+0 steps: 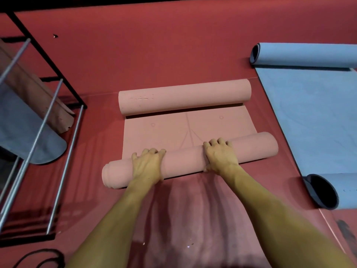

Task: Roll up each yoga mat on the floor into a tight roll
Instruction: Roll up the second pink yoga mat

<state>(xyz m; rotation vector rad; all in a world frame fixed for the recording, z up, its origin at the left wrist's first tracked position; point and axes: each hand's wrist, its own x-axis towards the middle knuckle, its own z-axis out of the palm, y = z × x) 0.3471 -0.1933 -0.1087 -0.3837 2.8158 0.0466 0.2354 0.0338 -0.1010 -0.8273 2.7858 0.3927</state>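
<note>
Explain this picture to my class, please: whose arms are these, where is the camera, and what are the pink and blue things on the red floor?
There is no machine here. A person wears a camera on the head, so you look down along their bare arms. The left hand and right hand rest on top of the near roll of a pink yoga mat, fingers curled over it. The mat's far end is curled into a roll too, with a flat stretch between. To the right lies a blue mat, curled at both ends. At left stands a metal rack holding more mats.
</note>
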